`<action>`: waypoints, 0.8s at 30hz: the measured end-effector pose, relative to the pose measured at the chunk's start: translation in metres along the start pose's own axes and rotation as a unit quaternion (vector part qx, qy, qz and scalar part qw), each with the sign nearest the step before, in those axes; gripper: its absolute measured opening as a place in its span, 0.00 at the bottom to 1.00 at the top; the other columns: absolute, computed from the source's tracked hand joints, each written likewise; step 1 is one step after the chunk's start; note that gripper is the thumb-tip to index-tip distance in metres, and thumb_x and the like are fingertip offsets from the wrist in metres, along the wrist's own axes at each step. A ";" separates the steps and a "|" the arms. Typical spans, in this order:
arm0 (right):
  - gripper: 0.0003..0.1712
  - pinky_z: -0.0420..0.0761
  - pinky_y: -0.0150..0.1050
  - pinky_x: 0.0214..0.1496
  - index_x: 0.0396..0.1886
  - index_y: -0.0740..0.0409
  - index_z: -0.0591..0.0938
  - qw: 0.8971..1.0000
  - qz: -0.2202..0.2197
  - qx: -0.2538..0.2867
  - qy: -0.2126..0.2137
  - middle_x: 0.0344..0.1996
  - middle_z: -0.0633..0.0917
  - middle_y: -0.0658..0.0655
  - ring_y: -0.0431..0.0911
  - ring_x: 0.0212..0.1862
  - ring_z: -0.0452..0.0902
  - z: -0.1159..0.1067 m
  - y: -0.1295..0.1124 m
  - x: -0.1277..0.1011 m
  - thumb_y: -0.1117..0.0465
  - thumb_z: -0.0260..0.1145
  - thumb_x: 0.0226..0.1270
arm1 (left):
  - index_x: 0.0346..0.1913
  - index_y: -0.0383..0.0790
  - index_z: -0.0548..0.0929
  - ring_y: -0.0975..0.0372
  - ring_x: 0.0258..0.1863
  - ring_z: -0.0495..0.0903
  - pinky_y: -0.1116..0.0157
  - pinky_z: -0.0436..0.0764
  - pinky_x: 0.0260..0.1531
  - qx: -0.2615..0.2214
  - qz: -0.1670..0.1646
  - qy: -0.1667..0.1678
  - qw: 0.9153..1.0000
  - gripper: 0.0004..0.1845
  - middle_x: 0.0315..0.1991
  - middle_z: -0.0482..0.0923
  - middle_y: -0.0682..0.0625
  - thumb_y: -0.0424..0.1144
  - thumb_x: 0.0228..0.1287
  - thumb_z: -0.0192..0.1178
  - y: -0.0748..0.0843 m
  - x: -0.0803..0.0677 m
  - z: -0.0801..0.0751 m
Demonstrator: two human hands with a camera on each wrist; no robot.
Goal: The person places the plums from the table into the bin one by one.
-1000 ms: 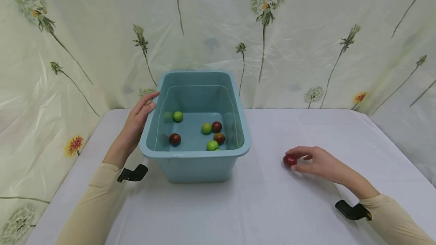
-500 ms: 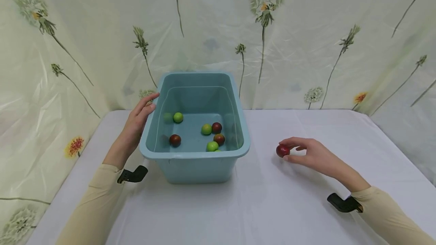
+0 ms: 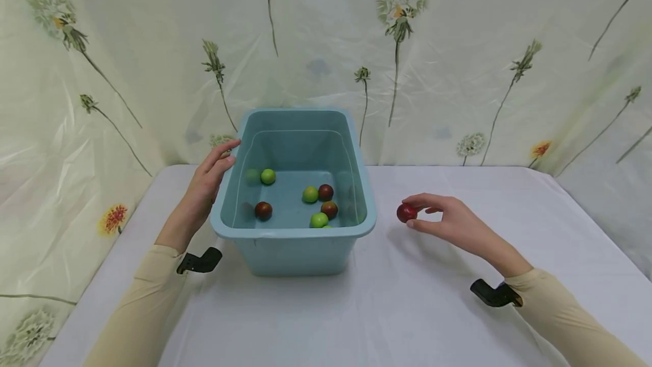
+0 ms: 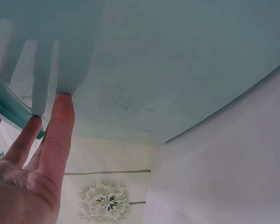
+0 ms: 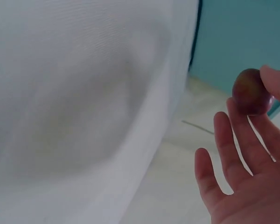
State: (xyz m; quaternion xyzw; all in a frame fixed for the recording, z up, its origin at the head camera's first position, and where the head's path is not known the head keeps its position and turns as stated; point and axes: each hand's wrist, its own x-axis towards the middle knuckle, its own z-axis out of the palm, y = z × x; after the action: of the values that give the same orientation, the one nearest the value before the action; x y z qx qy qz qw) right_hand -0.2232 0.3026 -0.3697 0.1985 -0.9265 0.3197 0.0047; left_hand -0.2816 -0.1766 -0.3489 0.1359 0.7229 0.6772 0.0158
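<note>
My right hand (image 3: pixel 450 221) pinches a dark red plum (image 3: pixel 406 212) between thumb and fingertips, raised over the table to the right of a blue plastic bin (image 3: pixel 292 256). The right wrist view shows the plum (image 5: pixel 252 92) at the tips of the thumb and nearest fingers, the other fingers spread. My left hand (image 3: pixel 206 183) lies along the bin's left side near the rim. Its extended fingers (image 4: pixel 58 135) touch the outer wall in the left wrist view. Inside the bin are several round fruits, some green (image 3: pixel 310 194), some dark red (image 3: pixel 263 210).
A white cloth (image 3: pixel 407 310) covers the table. Behind it hangs a pale curtain (image 3: pixel 316 33) printed with dandelions. The bin's tall rim (image 3: pixel 368 208) faces the right hand. Each wrist wears a black camera mount (image 3: pixel 494 293).
My right hand has lifted the plum off the table and carried it left toward the bin. The left hand and the bin stay in place.
</note>
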 end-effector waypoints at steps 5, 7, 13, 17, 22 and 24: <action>0.27 0.76 0.56 0.53 0.61 0.51 0.79 1.000 0.005 0.015 0.025 0.51 0.83 0.50 0.52 0.53 0.76 0.004 -0.008 0.007 0.47 0.70 0.65 | 0.73 0.57 0.65 0.53 0.63 0.65 0.58 0.71 0.54 0.003 0.003 -0.001 1.000 0.27 0.66 0.61 0.46 0.54 0.75 0.48 0.000 0.001 0.000; 0.27 0.76 0.55 0.53 0.61 0.51 0.79 0.999 0.002 0.023 0.036 0.51 0.83 0.50 0.51 0.53 0.77 0.006 -0.011 0.011 0.47 0.69 0.66 | 0.73 0.57 0.65 0.53 0.62 0.65 0.58 0.71 0.54 0.003 0.003 -0.002 1.000 0.26 0.66 0.61 0.46 0.54 0.75 0.48 -0.001 0.001 0.000; 0.25 0.77 0.50 0.53 0.61 0.49 0.80 0.996 -0.010 0.051 0.068 0.51 0.84 0.49 0.45 0.51 0.78 0.012 -0.017 0.020 0.50 0.70 0.66 | 0.73 0.57 0.65 0.54 0.62 0.66 0.59 0.71 0.53 0.005 0.005 -0.004 1.000 0.27 0.64 0.63 0.46 0.55 0.75 0.48 -0.002 0.001 0.000; 0.24 0.78 0.40 0.51 0.60 0.48 0.80 0.994 -0.017 0.066 0.082 0.50 0.84 0.48 0.44 0.50 0.78 0.012 -0.021 0.027 0.50 0.70 0.65 | 0.73 0.57 0.65 0.54 0.61 0.67 0.61 0.73 0.52 0.006 0.006 -0.001 1.000 0.27 0.63 0.64 0.45 0.55 0.75 0.48 -0.002 0.000 0.000; 0.22 0.77 0.34 0.51 0.59 0.46 0.81 0.991 -0.025 0.087 0.095 0.49 0.84 0.47 0.41 0.50 0.78 0.010 -0.027 0.033 0.51 0.70 0.66 | 0.73 0.57 0.64 0.54 0.61 0.67 0.63 0.74 0.51 -0.002 0.005 -0.001 1.000 0.27 0.63 0.63 0.46 0.55 0.75 0.48 -0.003 0.000 -0.002; 0.22 0.77 0.34 0.51 0.59 0.47 0.81 0.991 -0.028 0.091 0.098 0.49 0.84 0.48 0.42 0.50 0.78 0.009 -0.029 0.034 0.52 0.70 0.66 | 0.73 0.56 0.64 0.54 0.61 0.67 0.64 0.74 0.50 -0.004 0.005 -0.004 1.000 0.27 0.63 0.63 0.45 0.54 0.76 0.48 -0.003 0.000 -0.001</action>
State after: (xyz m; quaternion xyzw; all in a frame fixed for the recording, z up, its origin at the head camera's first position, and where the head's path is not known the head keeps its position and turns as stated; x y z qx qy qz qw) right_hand -0.2428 0.2638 -0.3545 0.1915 -0.8829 0.4199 0.0863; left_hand -0.2829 -0.1780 -0.3522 0.1420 0.7192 0.6800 0.0154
